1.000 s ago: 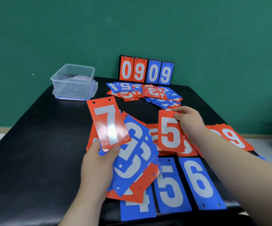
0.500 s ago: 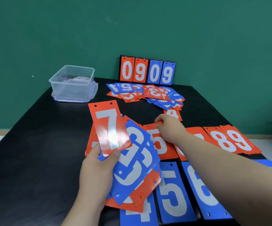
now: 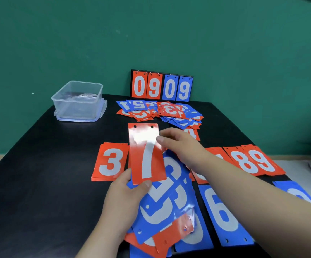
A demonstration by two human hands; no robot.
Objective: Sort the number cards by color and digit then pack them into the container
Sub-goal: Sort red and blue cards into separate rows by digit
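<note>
Matte black bench [image 3: 39, 174], left hand [image 3: 123, 203] grip clamped on fanned glossy plastic cards [image 3: 167, 200], right hand [image 3: 180, 144] grip pinching rectangular red 7 card [image 3: 146, 157]

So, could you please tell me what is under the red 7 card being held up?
Under the red 7 card, the left hand holds fanned blue cards with red cards beneath. Their digits are largely covered and unreadable.

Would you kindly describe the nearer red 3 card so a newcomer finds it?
On the black table, find the middle row of red cards. The red 3 card is its left end, beside the held red 7 card. Unlike the 3 in the far heap, it reads upright.
</note>
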